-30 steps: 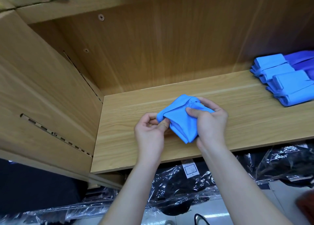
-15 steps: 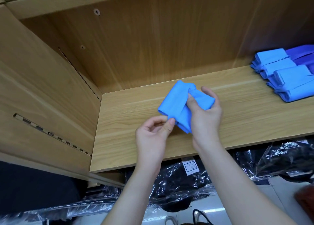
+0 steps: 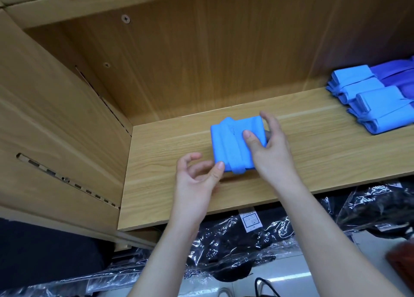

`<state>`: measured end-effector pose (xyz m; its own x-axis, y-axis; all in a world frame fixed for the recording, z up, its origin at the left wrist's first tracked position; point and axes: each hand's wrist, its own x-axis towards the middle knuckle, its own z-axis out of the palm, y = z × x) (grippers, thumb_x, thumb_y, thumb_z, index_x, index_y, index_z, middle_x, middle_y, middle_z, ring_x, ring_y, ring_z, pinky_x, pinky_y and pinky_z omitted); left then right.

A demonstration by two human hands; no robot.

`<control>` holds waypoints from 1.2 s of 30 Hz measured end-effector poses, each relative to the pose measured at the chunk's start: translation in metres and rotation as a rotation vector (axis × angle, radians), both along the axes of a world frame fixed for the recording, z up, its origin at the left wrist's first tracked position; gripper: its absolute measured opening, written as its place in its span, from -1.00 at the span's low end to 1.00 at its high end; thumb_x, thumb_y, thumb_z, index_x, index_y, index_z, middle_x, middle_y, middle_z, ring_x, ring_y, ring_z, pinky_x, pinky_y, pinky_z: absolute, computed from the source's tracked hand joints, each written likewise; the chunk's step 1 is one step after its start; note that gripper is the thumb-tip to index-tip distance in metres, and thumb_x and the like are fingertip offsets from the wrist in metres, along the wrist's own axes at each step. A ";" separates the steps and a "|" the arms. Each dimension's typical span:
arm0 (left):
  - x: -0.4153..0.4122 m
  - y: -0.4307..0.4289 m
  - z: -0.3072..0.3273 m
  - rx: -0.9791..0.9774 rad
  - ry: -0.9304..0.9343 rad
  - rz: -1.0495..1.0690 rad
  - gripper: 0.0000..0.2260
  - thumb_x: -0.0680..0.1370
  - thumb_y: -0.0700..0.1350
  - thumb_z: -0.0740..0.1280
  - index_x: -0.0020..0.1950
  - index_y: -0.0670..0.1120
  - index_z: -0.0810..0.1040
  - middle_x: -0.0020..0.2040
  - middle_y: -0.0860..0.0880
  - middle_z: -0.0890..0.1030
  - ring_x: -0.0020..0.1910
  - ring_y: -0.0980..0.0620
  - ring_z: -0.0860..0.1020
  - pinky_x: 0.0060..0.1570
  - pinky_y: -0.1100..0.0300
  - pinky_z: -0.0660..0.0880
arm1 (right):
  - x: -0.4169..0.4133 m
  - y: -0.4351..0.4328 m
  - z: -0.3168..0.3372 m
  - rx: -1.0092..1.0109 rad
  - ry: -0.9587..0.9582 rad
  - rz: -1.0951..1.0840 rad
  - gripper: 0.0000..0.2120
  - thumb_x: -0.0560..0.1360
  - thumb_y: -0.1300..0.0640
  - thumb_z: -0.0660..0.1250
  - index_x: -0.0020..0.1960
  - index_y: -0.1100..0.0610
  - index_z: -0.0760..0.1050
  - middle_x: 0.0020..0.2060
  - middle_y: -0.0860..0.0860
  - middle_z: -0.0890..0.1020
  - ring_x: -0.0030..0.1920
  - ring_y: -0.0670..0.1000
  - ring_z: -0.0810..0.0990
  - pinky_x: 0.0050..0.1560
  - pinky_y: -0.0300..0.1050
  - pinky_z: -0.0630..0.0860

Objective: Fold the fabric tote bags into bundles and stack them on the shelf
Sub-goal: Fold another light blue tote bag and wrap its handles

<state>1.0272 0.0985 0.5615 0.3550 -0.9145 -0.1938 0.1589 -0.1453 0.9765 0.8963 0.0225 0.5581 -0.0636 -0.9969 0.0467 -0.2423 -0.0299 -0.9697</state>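
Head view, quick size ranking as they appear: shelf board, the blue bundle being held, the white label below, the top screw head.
1. shelf board, by far the largest
2. blue bundle
3. white label, nearer the camera, yet clearly smaller than the bundle
4. screw head

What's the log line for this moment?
bundle mid shelf | right grip holds it | left grip open, thumb touching it | stack at right

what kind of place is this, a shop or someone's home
Most likely a shop stockroom, not a home. A wooden shelf unit has slotted rails for adjustable shelves, identical folded blue bundles are stacked at the right, and labelled plastic-wrapped dark goods lie under the shelf.
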 end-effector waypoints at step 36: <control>-0.042 -0.021 -0.003 -0.274 -0.069 -0.622 -0.42 0.36 -0.24 0.45 0.30 0.10 0.38 0.04 0.01 0.61 -0.05 0.09 0.57 -0.03 0.20 0.55 | -0.080 0.057 0.020 0.091 -0.153 0.111 -0.50 0.37 -0.20 0.38 0.27 -0.12 0.41 -0.10 -0.04 0.52 -0.18 -0.21 0.53 -0.13 -0.30 0.44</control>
